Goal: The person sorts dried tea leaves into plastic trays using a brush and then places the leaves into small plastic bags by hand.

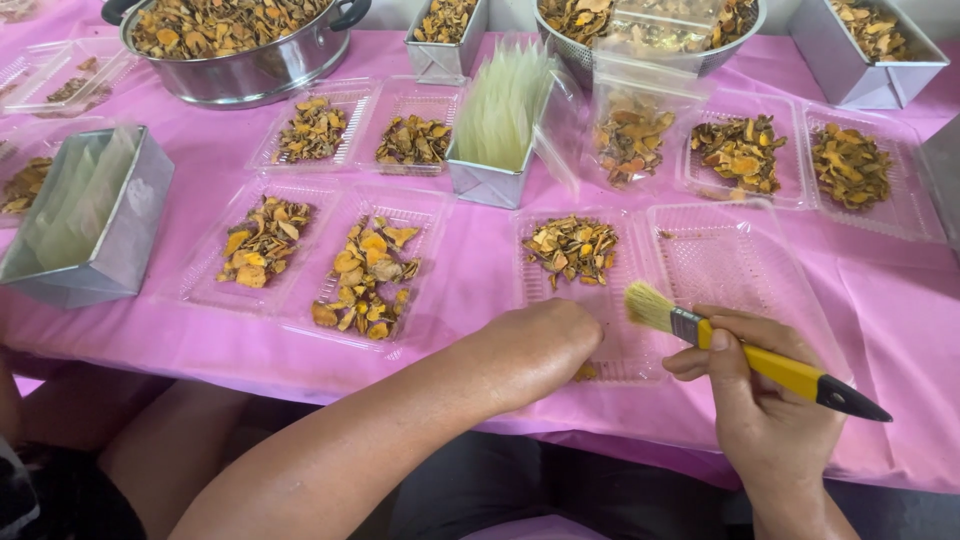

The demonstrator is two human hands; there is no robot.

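brush (760,362) in the right hand (765,405), seen from the head camera: yellow handle, black tip, pale bristles pointing up-left just over the near edge of a clear tray (640,300). the grip here is fingers pressed together around the ferrule end of the handle, pinching it like a pen. the left hand (545,345) rests as a loose fist on the same tray's near rim; whether it pinches anything i cannot tell, though a small orange piece shows just beneath it. the tray's left half holds a heap of dried orange slices (572,248), its right half is bare. other filled trays (330,265) lie across the pink table (470,290), with a steel pot (240,45) and tins behind.

the step in hand looks like brushing a slice or the tray clean. the next move, i judge, calls for a light stroke with the bristles while the left hand steadies the tray.
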